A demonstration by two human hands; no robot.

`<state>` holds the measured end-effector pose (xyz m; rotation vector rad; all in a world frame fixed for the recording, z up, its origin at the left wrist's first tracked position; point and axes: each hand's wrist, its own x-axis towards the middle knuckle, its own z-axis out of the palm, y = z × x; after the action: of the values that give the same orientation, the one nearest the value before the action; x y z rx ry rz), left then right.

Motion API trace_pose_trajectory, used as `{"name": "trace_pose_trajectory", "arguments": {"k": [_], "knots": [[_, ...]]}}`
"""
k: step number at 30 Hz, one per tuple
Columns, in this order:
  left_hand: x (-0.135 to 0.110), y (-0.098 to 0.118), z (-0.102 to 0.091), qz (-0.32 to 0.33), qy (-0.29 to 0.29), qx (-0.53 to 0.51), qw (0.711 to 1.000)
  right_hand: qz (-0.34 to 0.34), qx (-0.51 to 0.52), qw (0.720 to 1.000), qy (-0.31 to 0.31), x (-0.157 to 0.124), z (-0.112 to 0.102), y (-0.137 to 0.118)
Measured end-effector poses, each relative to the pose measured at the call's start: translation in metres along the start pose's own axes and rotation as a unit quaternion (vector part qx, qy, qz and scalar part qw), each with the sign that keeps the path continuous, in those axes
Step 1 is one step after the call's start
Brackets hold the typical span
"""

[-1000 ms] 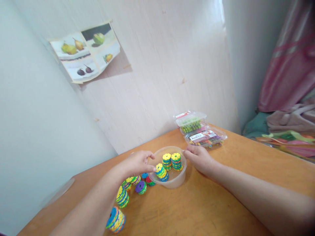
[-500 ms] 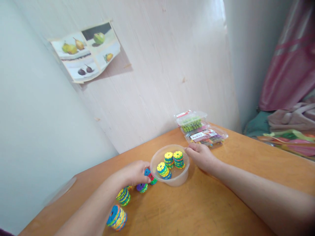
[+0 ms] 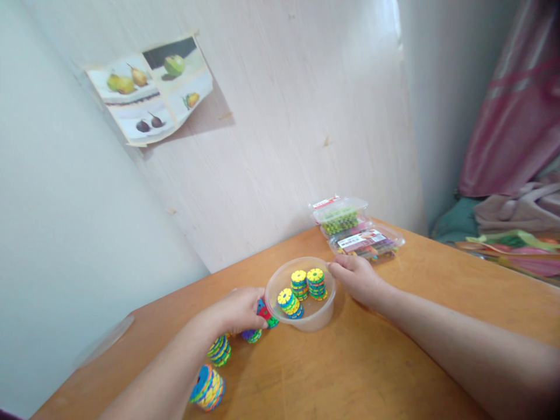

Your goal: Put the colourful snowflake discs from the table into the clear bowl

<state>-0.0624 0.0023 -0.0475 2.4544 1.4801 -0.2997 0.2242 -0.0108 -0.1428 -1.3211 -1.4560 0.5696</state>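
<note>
My right hand [image 3: 353,277] pinches the far right rim of a clear round plastic bowl [image 3: 315,322] on the table. Inside the bowl stand three stacks of notched plastic discs [image 3: 289,300], each topped in yellow. Left of the bowl, my left hand [image 3: 238,309] is closed around another disc stack [image 3: 265,311], with red, blue and green showing between thumb and fingers; its far side is hidden. Close under that hand lies a purple-topped stack [image 3: 251,335]. Nearer to me, beside my left forearm, are a yellow-green stack [image 3: 219,351] and a taller blue-topped one [image 3: 208,387].
At the table's back edge sit hinged clear plastic boxes, one with green pieces [image 3: 341,221], one with mixed-colour pieces [image 3: 371,244]. A clear round lid [image 3: 105,338] lies at the left table edge. A fruit picture [image 3: 151,90] hangs on the wall. Cloths [image 3: 511,210] lie right.
My left thumb and fingers have closed in around the red, blue and green stack beside the bowl. The right hand keeps its hold on the rim, and the view has shifted very slightly.
</note>
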Motion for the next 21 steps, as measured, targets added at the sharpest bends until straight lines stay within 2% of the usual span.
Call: {"name": "trace_pose_trajectory", "arguments": {"k": [4,6,9,11,17,21], "knots": [[-0.007,-0.012,-0.011,-0.012,0.011,-0.034,0.999,-0.002,0.001,1.000,0.001,0.000,0.000,0.001],[-0.011,-0.015,-0.022,-0.013,0.034,-0.057,0.998,-0.004,0.003,1.000,0.001,0.000,0.001,0.002],[-0.014,-0.010,-0.037,-0.006,0.074,-0.106,0.992,-0.006,0.005,1.000,0.000,0.000,0.001,0.002],[-0.013,-0.002,-0.042,0.004,0.080,-0.133,0.988,-0.007,0.009,1.000,0.001,0.000,0.002,0.001],[0.003,0.027,-0.034,0.041,0.032,-0.174,0.983,-0.004,0.007,1.000,0.004,0.000,0.002,0.000],[0.011,0.030,-0.027,0.051,0.048,-0.152,0.986,-0.001,0.006,1.000,0.004,0.000,0.001,0.001]]}}
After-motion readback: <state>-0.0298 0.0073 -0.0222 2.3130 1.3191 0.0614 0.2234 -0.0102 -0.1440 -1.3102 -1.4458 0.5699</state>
